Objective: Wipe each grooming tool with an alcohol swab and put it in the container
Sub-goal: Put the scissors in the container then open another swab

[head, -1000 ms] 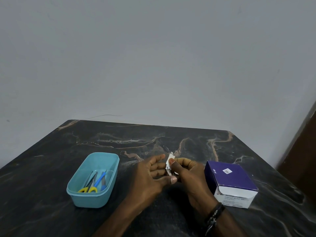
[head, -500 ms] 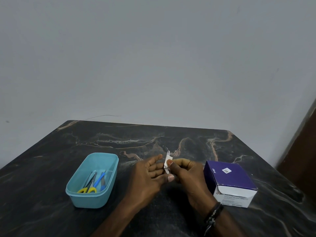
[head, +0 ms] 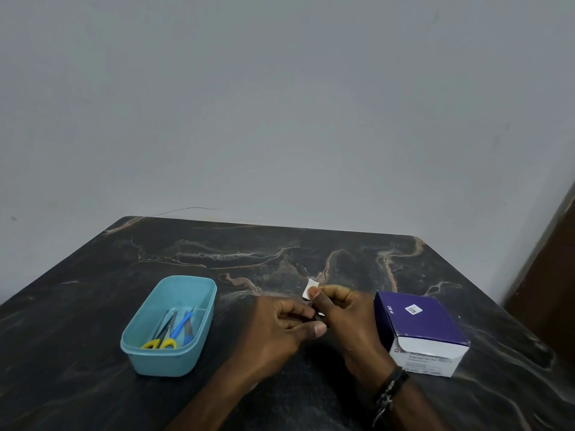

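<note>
Pinching a white alcohol swab [head: 310, 289] between thumb and curled forefinger, the right hand [head: 345, 315] works at the middle of the dark marble-patterned table [head: 93, 306], a dark beaded band at its wrist. The left hand [head: 280, 321] meets it fingertip to fingertip, its fingers bent inward and its thumb stretched out below; they seem to close on a small dark item held between the two hands, but the item is almost wholly hidden, and what tool it is cannot be told. The swab stands up above the right thumb, just clear of the left fingers.

The step in hand looks to be the wiping of one more grooming tool. To do it well, the left hand should hold the tool steady by one end while the right draws the swab along its whole length, turning it so that every face is reached, and then shift the hold to clean the covered end.

To the left, near the hands, sits the teal plastic container [head: 146, 353], already holding yellow-handled scissors [head: 158, 343], a blue-handled tool [head: 183, 325] and a slim dark implement. To the right, just beside the right hand, stands the purple-and-white box of alcohol swabs [head: 420, 325].
</note>
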The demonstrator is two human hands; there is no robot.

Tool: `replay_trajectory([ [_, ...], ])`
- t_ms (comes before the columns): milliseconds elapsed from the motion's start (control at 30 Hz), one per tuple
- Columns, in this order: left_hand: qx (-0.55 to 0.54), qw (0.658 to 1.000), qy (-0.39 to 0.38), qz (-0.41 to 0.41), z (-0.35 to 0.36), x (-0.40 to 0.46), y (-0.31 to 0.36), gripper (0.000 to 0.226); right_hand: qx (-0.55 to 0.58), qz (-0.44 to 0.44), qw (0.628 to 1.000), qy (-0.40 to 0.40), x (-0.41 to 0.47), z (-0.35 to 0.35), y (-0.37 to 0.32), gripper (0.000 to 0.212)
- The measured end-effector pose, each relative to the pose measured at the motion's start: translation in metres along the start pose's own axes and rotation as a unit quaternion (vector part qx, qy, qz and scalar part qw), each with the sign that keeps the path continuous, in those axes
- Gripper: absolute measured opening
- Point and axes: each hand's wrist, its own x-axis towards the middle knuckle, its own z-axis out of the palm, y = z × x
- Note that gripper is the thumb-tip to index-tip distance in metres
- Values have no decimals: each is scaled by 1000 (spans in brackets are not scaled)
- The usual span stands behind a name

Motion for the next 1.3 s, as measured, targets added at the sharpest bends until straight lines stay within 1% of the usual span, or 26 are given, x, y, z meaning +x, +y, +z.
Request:
replay_trajectory([
  [200, 11, 1000, 2, 28, -1, 1, 1, 9, 5, -1, 1000, -3, -4, 1, -3, 11],
  [500, 21, 998, 23, 49, -1, 1, 2, 17, 39, 14, 999, -28, -8, 3, -6, 9],
  [767, 27, 996, 54, 60, -3, 2, 2, 13, 7, -20, 999, -28, -10, 8, -2, 6],
  [967, -1, 997, 69, 31, -5, 4, -2, 12, 19, -64, 998, -3, -13, 9, -5, 9],
  [1133, -9, 996, 76, 35, -5, 4, -2, 8, 36, -61, 997, 9, -12, 10, -4, 9],
  [1300, -65, 990, 128, 14, -5, 5, -2, 8, 38, -48, 998, 9, -9, 7, -5, 8],
])
